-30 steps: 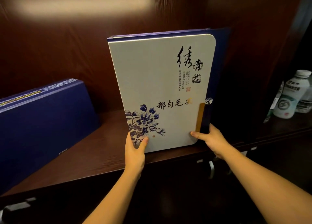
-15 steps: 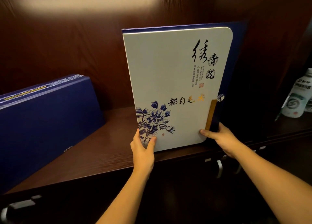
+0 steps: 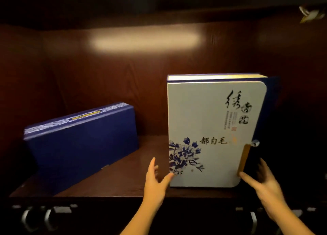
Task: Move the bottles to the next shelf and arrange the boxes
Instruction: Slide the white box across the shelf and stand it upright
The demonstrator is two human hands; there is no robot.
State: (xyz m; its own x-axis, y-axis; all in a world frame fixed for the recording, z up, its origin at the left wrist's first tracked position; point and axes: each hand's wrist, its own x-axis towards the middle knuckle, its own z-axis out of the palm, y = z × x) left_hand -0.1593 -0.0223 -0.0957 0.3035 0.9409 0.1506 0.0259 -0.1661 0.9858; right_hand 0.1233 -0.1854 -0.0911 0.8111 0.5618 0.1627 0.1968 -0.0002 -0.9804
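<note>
We have the white box [image 3: 210, 133] standing upright on the shelf [image 3: 127, 179], its flowered front facing us and its base sitting close to the front edge on the right side, so the printed face shows outward like a display. Our left hand [image 3: 155, 183] sits at the lower left corner, thumb touching the front of the box and the other fingers spread open behind the edge, not clamped. Our right hand [image 3: 261, 183] comes in at the lower right corner, thumb tip against the tan strip, fingers loose and wide; whether they touch the blue back we cannot tell through the blur. Both forearms reach up from below, wrists slightly bent, steadying rather than lifting, we judge. The blue box [image 3: 83, 144] stands on its long edge, angled, well apart to the left. No bottles in view.
</note>
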